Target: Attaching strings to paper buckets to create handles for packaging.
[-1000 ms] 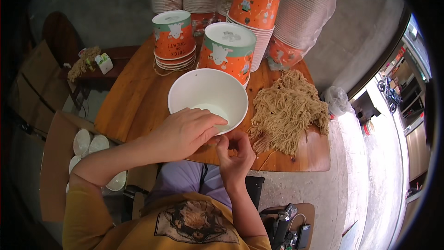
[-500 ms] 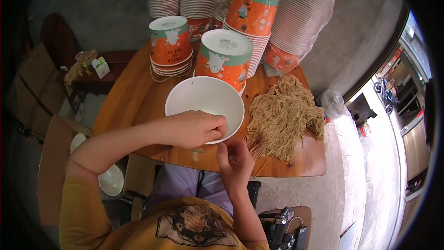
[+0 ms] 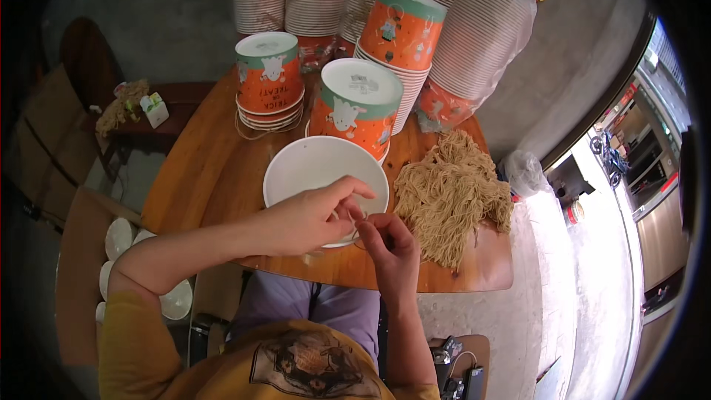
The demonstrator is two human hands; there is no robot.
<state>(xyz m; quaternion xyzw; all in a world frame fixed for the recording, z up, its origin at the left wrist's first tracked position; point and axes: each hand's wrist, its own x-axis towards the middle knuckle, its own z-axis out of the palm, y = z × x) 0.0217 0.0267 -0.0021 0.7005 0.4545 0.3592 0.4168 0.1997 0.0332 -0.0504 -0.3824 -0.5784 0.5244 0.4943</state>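
A white-lined paper bucket [image 3: 300, 170] stands mouth up at the table's front, its inside showing. Over its right front rim, my left hand [image 3: 318, 215] bends its fingers, the index finger arched above the others. Against those fingertips my right hand [image 3: 391, 248] pinches with thumb and forefinger, just outside the rim. A thin tan string seems to run between the two sets of fingertips; its exact path is hard to make out. To the right of the bucket lies a heap of tan strings [image 3: 452, 200].
Upturned orange-and-green buckets [image 3: 346, 112] stand behind, with a shorter stack [image 3: 268, 81] at left. Tall stacks of nested buckets [image 3: 481, 30], partly wrapped in plastic, line the back. On the lower left, a cardboard box [image 3: 78, 281] holds several white-lined buckets. The wooden table [image 3: 200, 192] curves at left.
My left hand has risen out of the bucket to its right rim, and its index finger has lifted. My right hand has come up against it. The view has shifted slightly.
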